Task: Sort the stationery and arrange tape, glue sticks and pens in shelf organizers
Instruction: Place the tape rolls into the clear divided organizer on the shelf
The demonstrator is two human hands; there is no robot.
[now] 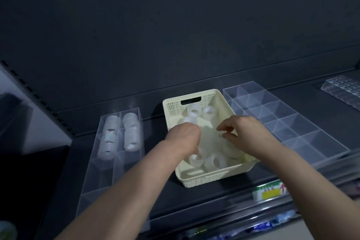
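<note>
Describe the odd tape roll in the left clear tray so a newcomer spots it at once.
Find the cream basket in the middle of the dark shelf; left of it lies a long clear organizer with two lanes. In the left lane, midway along the row of rolls, lies the dotted tape roll. It alone bears a patch of blue-green dots; its neighbours are plain white.

Shelf (204,200): basket (210,178), divided organizer (288,122), tape organizer (101,171)
</note>
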